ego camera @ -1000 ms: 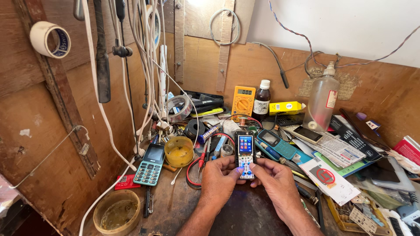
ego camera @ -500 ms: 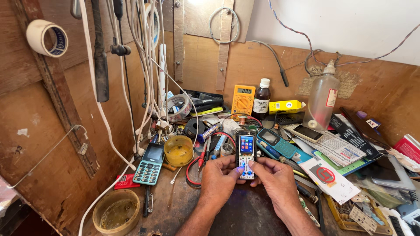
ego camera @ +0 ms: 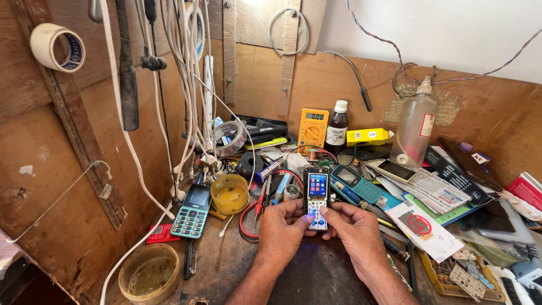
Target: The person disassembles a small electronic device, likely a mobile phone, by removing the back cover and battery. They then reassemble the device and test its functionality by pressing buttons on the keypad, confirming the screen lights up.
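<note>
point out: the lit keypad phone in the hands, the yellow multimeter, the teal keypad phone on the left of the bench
lit keypad phone (ego camera: 317, 185), head view, on its glowing screen.
yellow multimeter (ego camera: 312, 133), head view, on the dial below its display.
teal keypad phone (ego camera: 192, 211), head view, on the top rows of its keypad.

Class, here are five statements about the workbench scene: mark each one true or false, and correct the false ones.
1. Both hands hold a small keypad phone with its screen lit. True: the left hand and right hand grip it from either side.
2. The teal keypad phone lies right of the hands. False: it lies to their left.
3. A yellow multimeter stands against the back wall. True.
4. The roll of tape on the left wall lies flat on the bench. False: it hangs high on the wall.
5. The clear bottle lies on its side. False: it stands upright.
</note>
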